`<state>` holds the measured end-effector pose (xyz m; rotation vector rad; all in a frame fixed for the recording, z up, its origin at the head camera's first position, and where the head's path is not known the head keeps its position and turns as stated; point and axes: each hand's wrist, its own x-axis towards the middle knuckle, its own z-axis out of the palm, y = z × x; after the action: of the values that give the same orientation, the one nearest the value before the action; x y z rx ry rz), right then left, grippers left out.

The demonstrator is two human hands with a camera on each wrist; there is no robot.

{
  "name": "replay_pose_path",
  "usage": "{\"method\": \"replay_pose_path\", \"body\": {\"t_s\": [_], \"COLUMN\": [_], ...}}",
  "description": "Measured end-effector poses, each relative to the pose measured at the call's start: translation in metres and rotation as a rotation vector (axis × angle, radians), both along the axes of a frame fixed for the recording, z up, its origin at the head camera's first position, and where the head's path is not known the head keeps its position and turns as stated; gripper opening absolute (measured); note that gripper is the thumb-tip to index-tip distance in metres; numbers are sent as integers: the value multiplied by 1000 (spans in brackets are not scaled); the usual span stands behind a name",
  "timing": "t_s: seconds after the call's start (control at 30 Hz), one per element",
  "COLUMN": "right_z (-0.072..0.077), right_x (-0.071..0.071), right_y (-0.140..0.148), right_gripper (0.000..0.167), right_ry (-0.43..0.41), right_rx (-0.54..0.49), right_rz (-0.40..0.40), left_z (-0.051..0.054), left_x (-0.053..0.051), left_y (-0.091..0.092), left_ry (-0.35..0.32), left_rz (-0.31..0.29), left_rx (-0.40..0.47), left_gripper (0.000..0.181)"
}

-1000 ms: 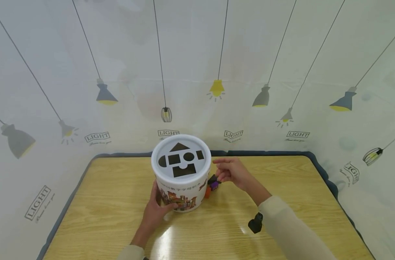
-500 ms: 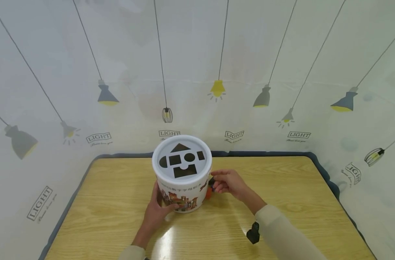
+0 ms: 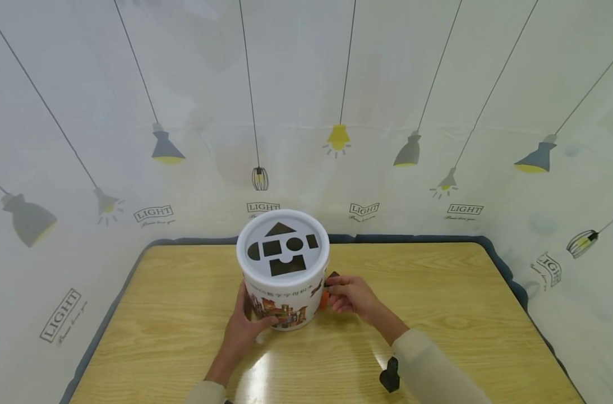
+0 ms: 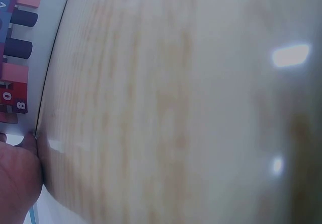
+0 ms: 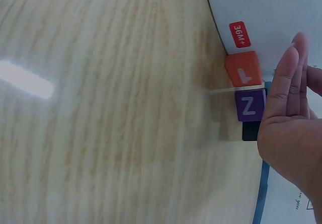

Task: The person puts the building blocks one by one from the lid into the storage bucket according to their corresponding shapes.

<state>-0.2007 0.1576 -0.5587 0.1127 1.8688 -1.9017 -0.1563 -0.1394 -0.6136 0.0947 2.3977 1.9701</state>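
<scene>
nearest, two pale sleeves (image 3: 439,365) come in short of the block bucket. the left hand (image 3: 242,328) grips the left side of the bucket (image 3: 286,294), thumb on its front and the other fingers mostly hidden around the side. the right hand (image 3: 353,297) is just right of the bucket, its fingers reaching toward the bucket wall; i cannot tell how far they are parted or whether they pinch anything. beside these fingers, right of the bucket, are an orange letter cube (image 5: 244,69) against its wall, a purple cube marked z (image 5: 250,105) and a black block (image 5: 250,131), partly covered by the hand. the bucket stands upright on the wood-grain desk (image 3: 412,280), its white lid (image 3: 261,270) cut with shaped holes. behind the bucket rises a lamp-printed wall (image 3: 296,84).
</scene>
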Motion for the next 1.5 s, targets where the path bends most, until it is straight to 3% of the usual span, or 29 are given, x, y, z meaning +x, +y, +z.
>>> {"method": "replay_pose_path", "body": {"t_s": [0.67, 1.07, 1.5], "right_z": [-25, -22, -24], "right_x": [12, 20, 28], "right_y": [-3, -12, -22], "right_gripper": [47, 53, 53], "right_ry": [45, 79, 98], "right_rx": [73, 146, 192], "right_rz": [32, 46, -9], "left_z": [-1, 0, 2], "left_x": [1, 1, 2], "left_y": [1, 0, 1], "left_ry": [0, 1, -7], "left_rz": [3, -9, -2], "left_rx": [11, 20, 2], "left_gripper": [116, 116, 114]}}
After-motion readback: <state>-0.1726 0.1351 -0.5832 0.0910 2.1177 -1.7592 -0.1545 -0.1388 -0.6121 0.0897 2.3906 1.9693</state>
